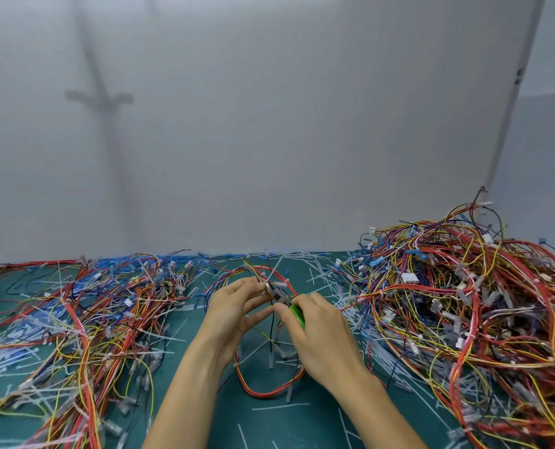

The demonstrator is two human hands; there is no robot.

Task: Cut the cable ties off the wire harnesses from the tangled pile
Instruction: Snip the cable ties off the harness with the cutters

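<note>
Red harness loop (263,392) pinched in left hand (227,306), green cutters (297,315) clamped in right hand (318,332).

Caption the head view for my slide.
Left hand holds a wire harness while right hand grips green-handled cutters.

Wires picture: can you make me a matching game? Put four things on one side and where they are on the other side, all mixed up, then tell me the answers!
Things:
1. green cutters
2. red wire loop
3. tall wire pile
4. cut cable ties

Places:
A. heaped on the right side of the green mat
B. gripped in the right hand
C. scattered loose across the mat
D. held by the left hand

Pairs: 1-B, 2-D, 3-A, 4-C.
</note>
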